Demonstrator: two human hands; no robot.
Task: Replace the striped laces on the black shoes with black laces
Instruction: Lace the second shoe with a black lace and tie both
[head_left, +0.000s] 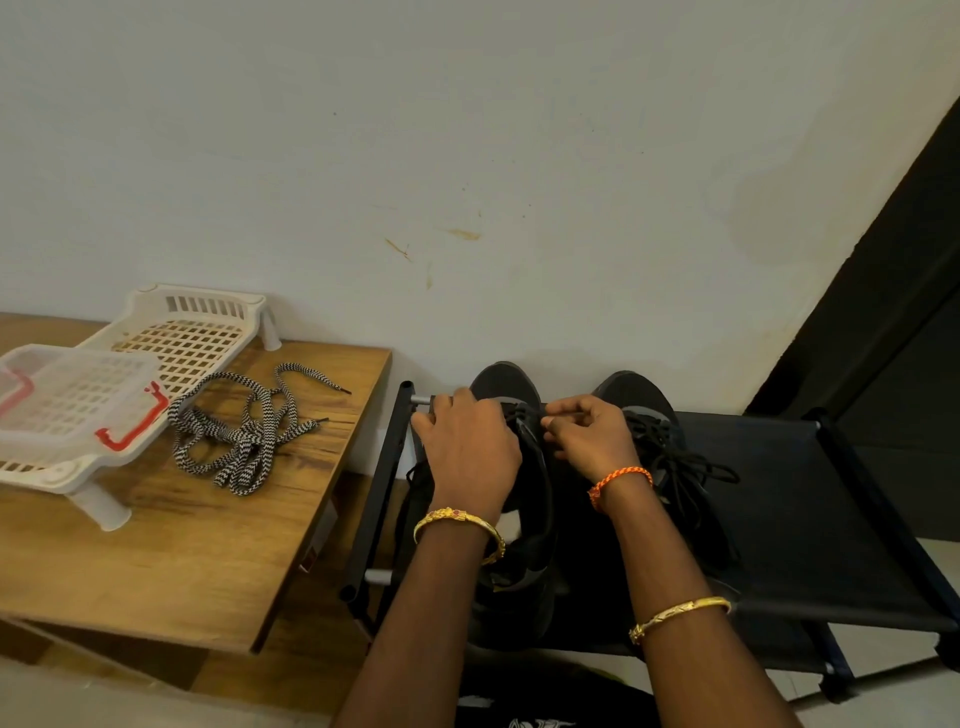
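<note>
Two black shoes stand side by side on a black fabric rack (810, 519), toes toward the wall. My left hand (467, 447) lies over the left shoe (506, 382) with its fingers curled around the shoe's upper. My right hand (589, 431) pinches a black lace (522, 415) at the eyelets of that shoe. The right shoe (636, 392) carries a black lace (691, 467) that lies loose over its tongue. The black-and-white striped laces (244, 431) sit in a tangled heap on the wooden table (182, 561) to the left.
A white slotted plastic tray (197, 332) and a clear box with red clasps (72, 400) stand on the table's far left. A pale wall rises directly behind the shoes. A dark door (893, 291) stands at the right.
</note>
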